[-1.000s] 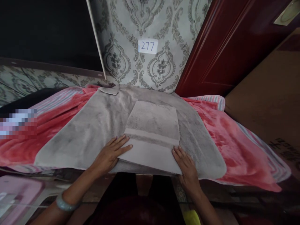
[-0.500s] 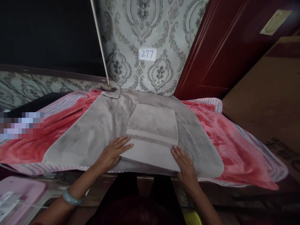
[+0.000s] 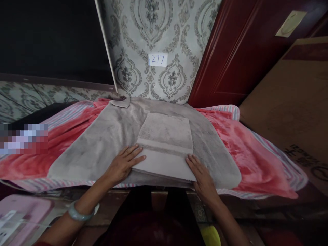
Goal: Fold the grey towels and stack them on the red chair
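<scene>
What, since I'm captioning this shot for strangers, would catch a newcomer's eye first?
The folded grey terry towel lies at the centre, on a larger grey towel spread flat, with the left hand and right hand resting open at its near corners. Under both, a bright pinkish-red fleece blanket spreads to either side. On the patterned grey wallpaper behind, a small white paper label reads 277.

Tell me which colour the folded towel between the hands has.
The folded towel is grey with a paler band; head view.
</scene>
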The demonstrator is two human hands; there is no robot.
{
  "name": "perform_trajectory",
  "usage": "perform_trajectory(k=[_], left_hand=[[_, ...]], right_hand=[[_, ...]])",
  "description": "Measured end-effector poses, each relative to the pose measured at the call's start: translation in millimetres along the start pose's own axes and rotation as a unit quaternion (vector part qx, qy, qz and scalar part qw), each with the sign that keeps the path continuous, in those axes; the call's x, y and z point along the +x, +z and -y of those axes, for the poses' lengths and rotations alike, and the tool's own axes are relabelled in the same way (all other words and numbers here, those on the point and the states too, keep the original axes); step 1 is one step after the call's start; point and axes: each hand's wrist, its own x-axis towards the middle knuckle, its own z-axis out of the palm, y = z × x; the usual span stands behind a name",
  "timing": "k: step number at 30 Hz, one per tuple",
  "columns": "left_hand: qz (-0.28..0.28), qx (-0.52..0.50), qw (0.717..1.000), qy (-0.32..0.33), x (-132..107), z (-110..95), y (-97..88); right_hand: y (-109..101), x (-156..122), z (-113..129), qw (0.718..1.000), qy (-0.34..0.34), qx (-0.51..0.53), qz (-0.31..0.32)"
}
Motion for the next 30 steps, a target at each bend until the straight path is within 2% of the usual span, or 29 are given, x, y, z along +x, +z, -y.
perform_trajectory(k=[6,10,13,21,30], left_hand=[[-0.012,-0.036,0.999,-0.005,-3.7,0.0,7.9],[0.017,-0.029,0.999,-0.009,0.3,1.0,-1.5],[0.017,-0.027,0.999,-0.009,2.0,0.2,-7.3],[0.003,-0.091,0.995,-0.034,-9.0,-1.8,8.4],[0.01,-0.184,0.982,-0.034,3.3,7.9,-8.4]], right_hand=[[2.6,-1.4,5.3,1.0,0.006,-0.023,0.001],[-4.8,1.4,3.7,1.0,0.003,-0.021,-0.009],[-8.2,2.0,5.2,1.0,-0.005,-0.026,-0.016],[5.4,-6.5,13.1,0.999,0.021,-0.034,-0.008],[-10.8,0.8,1.3,0.999,0.013,0.026,0.034]])
